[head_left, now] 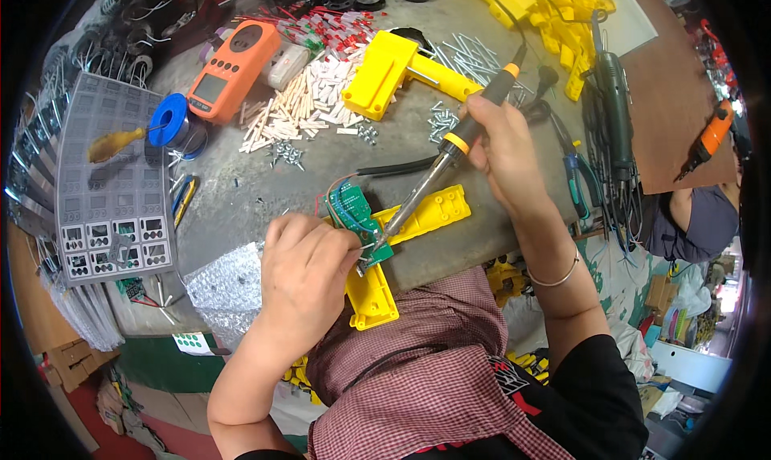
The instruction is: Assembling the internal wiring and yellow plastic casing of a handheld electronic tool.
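A soldering iron (434, 171) with a black and orange handle is gripped in my right hand (504, 143), its tip down on a green circuit board (351, 207). The board lies over an open yellow plastic housing (434, 213) near the table's front edge. Thin blue and brown wires run from the board, and a black cable (393, 168) leads off toward the iron. My left hand (309, 259) is closed at the board's lower left edge, close to the iron's tip. Its fingertips pinch something small that I cannot make out.
An orange multimeter (233, 71), a blue solder spool (169, 121) and a yellow-handled screwdriver (116, 144) lie at the left. Behind the board are white sticks (301, 99), screws (443, 123) and a yellow housing (377, 75). Pliers (574, 179) and a corded green tool (617, 123) lie right.
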The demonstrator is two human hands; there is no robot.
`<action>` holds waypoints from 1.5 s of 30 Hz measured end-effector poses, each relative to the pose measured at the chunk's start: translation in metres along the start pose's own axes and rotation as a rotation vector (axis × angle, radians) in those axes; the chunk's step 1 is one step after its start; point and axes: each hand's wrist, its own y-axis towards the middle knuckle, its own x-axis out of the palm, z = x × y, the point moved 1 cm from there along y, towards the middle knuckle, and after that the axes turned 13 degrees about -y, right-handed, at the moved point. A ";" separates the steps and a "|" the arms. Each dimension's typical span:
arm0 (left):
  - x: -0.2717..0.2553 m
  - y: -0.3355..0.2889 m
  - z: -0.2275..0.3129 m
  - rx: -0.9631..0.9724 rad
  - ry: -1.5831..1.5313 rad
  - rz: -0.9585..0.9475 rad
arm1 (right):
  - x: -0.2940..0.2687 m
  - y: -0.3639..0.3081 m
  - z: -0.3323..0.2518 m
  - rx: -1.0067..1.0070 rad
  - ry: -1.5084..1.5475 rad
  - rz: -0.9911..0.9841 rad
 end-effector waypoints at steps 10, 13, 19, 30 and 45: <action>-0.002 -0.002 0.002 -0.005 0.002 -0.014 | 0.001 -0.001 -0.002 0.018 0.012 0.001; -0.002 -0.003 0.002 -0.013 -0.025 -0.013 | -0.004 -0.005 -0.007 0.032 0.057 0.040; -0.005 -0.002 0.003 -0.019 -0.039 -0.028 | -0.008 -0.010 -0.009 -0.053 0.020 0.007; -0.013 0.000 0.006 -0.138 -0.108 -0.073 | 0.001 -0.023 -0.013 -0.056 -0.029 0.041; -0.012 0.002 0.005 -0.129 -0.097 -0.118 | 0.001 -0.022 -0.011 -0.108 -0.013 -0.018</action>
